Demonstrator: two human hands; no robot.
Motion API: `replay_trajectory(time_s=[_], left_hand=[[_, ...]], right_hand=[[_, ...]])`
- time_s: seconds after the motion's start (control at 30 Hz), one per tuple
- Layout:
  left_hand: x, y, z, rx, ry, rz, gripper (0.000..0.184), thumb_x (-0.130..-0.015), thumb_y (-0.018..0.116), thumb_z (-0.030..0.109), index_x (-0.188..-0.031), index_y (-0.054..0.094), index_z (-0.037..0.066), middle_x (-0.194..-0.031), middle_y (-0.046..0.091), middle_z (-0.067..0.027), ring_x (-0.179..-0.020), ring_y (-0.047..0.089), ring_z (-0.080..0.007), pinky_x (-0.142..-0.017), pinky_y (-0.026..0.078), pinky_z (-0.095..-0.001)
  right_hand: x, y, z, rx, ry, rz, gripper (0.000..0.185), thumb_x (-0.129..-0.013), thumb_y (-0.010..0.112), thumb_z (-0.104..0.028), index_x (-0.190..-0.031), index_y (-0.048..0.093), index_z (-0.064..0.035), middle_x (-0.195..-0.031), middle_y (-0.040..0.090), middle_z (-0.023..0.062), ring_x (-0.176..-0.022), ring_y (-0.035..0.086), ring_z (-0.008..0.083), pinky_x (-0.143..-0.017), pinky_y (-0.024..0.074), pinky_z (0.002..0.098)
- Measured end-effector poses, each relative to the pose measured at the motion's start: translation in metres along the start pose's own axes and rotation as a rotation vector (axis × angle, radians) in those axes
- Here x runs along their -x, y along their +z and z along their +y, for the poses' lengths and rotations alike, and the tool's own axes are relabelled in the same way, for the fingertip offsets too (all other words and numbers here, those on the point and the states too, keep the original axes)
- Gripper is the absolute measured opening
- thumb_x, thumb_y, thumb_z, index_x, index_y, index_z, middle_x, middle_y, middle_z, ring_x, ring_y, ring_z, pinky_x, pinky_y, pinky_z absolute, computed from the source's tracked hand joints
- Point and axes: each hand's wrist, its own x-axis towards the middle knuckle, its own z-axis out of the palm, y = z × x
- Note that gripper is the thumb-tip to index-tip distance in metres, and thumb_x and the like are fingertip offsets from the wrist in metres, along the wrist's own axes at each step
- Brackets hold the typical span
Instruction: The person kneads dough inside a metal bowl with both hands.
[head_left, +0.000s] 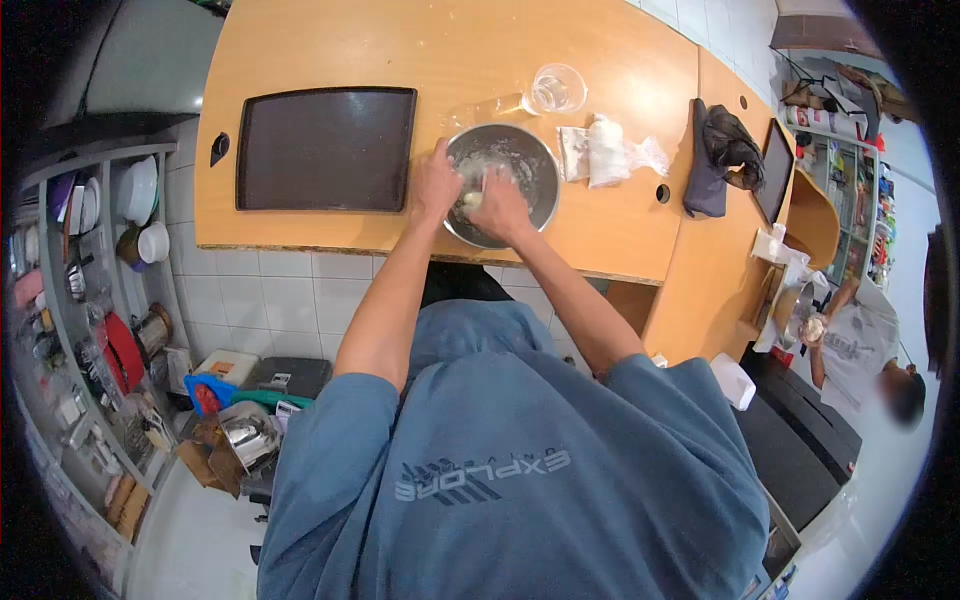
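A steel mixing bowl (545, 185) stands near the front edge of the wooden table. My left hand (437, 180) grips its left rim, fingers closed around the edge. Inside the bowl, my right hand (500, 207) has its fingers curled into pale dough (470, 199), which partly hides under the hand. Whitish flour or dough smears coat the bowl's inner wall. Just behind the bowl is a clear plastic cup (557, 90), and to its right lie plastic bags of white powder (606, 152).
A dark baking tray (325, 150) lies on the table (480, 40) to the left. Dark cloth and a black bag (730, 145) rest at the right. Another person (860, 345) holds dough over a bowl at far right. Shelves (100, 300) with kitchenware line the left.
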Motion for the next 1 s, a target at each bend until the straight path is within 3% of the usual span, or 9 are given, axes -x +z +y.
replay_trajectory(time_s=[0.23,0.33,0.53,0.63,0.73,0.77,0.87,0.97,1.0], left_hand=[[-0.002,-0.005,0.001,0.008,0.014,-0.035,0.04,-0.083,0.062,0.004,-0.122,0.055,0.001,-0.091,0.069,-0.0305,-0.09,0.067,-0.0493,-0.078,0.053,-0.0562],[-0.001,-0.003,0.003,-0.001,0.024,0.005,0.035,-0.086,0.062,0.004,-0.12,0.056,0.0,-0.091,0.068,-0.0316,-0.09,0.066,-0.0498,-0.078,0.052,-0.0567],[-0.002,-0.005,0.003,0.015,0.022,0.022,0.03,-0.088,0.06,0.005,-0.118,0.056,-0.001,-0.092,0.067,-0.0321,-0.091,0.065,-0.0507,-0.078,0.051,-0.0565],[-0.001,-0.008,0.006,0.005,0.004,0.018,0.029,-0.088,0.06,0.004,-0.117,0.056,0.0,-0.091,0.067,-0.0317,-0.09,0.065,-0.051,-0.078,0.051,-0.057],[0.001,-0.005,0.009,0.011,0.009,0.026,0.029,-0.088,0.06,0.005,-0.116,0.056,0.0,-0.089,0.067,-0.0313,-0.088,0.065,-0.0508,-0.077,0.051,-0.0573],[0.001,-0.006,0.007,0.012,0.017,0.033,0.029,-0.087,0.06,0.005,-0.115,0.055,0.0,-0.088,0.068,-0.0313,-0.088,0.066,-0.0507,-0.077,0.051,-0.0574],[-0.001,-0.003,0.0,0.025,0.048,0.01,0.031,-0.087,0.061,0.005,-0.117,0.056,0.0,-0.089,0.068,-0.0312,-0.088,0.066,-0.0501,-0.077,0.051,-0.057],[-0.002,0.0,-0.001,-0.001,0.046,0.029,0.034,-0.086,0.061,0.004,-0.119,0.056,0.0,-0.089,0.068,-0.0314,-0.088,0.066,-0.0496,-0.077,0.052,-0.0565],[-0.001,0.0,-0.001,-0.004,0.059,0.035,0.034,-0.085,0.061,0.004,-0.118,0.056,0.0,-0.088,0.068,-0.0314,-0.088,0.066,-0.0497,-0.077,0.052,-0.0565]], right_hand=[[-0.006,0.019,-0.003,0.198,-0.12,0.08,0.04,-0.087,0.064,-0.029,-0.119,0.06,-0.0055,-0.106,0.067,0.0194,-0.1,0.069,0.036,-0.074,0.0589,0.052],[-0.024,0.017,-0.007,0.23,-0.094,0.002,0.04,-0.086,0.064,-0.026,-0.12,0.061,-0.0062,-0.108,0.067,0.0195,-0.099,0.07,0.0358,-0.075,0.059,0.0505],[-0.039,0.002,-0.004,0.118,0.034,-0.113,0.033,-0.094,0.06,-0.032,-0.109,0.061,-0.0028,-0.118,0.067,0.0243,-0.099,0.069,0.0412,-0.079,0.0568,0.0519],[-0.051,0.019,0.024,-0.352,0.22,0.087,0.033,-0.093,0.066,-0.031,-0.109,0.063,-0.0024,-0.111,0.071,0.0191,-0.095,0.071,0.0335,-0.079,0.0563,0.0436],[-0.04,0.003,0.022,-0.973,0.126,0.197,0.031,-0.089,0.075,-0.026,-0.108,0.065,-0.0028,-0.104,0.072,0.0111,-0.09,0.067,0.0218,-0.078,0.0541,0.0362],[-0.03,-0.015,0.017,-1.036,0.195,0.07,0.034,-0.084,0.081,-0.02,-0.108,0.064,-0.0018,-0.102,0.068,0.0059,-0.088,0.061,0.0138,-0.08,0.052,0.0312],[-0.023,-0.015,0.027,-0.853,0.092,-0.042,0.041,-0.08,0.082,-0.028,-0.106,0.065,-0.0007,-0.101,0.071,0.0157,-0.093,0.067,0.0262,-0.084,0.0534,0.0397],[-0.012,-0.032,0.021,-0.358,-0.065,-0.023,0.051,-0.075,0.085,-0.03,-0.106,0.062,0.0032,-0.102,0.068,0.0225,-0.093,0.067,0.0345,-0.084,0.0536,0.0439],[-0.009,-0.03,0.021,-0.345,-0.067,-0.018,0.053,-0.075,0.083,-0.029,-0.109,0.061,0.0042,-0.104,0.066,0.0252,-0.094,0.067,0.0377,-0.085,0.0534,0.0455]])
